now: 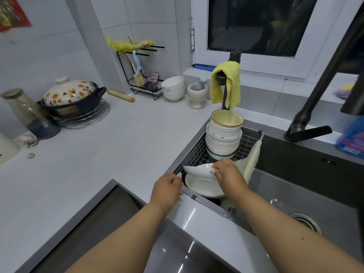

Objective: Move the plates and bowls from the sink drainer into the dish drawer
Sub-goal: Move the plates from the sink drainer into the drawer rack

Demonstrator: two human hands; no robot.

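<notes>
My right hand point(226, 172) was in the lower middle of the frame, over the near end of the wire drainer point(254, 134) that sat in the left part of the sink point(295, 186). Its fingers were curled over the right edge of the top plate point(199, 170) and pinched it, and this plate was tilted, with its free edge pointing to the left of the frame, toward my left hand point(167, 190). Under it lay one more plate point(199, 186), almost flat. My left hand was just beside the left rim of the drainer, fingers loosely curled, and I could not see that it held anything; it was very near the free edge of the tilted plate but apart from it. So the plate lay between my two hands, the right one already on it, the left one the nearer to the open side. I judged that the next move needed the left hand to take this free edge, so the plate could come up level. The stack of bowls point(224, 136) stood upright at the far end of the drainer, toward the upper middle, well apart from both hands. The dish drawer was not in view.
</notes>
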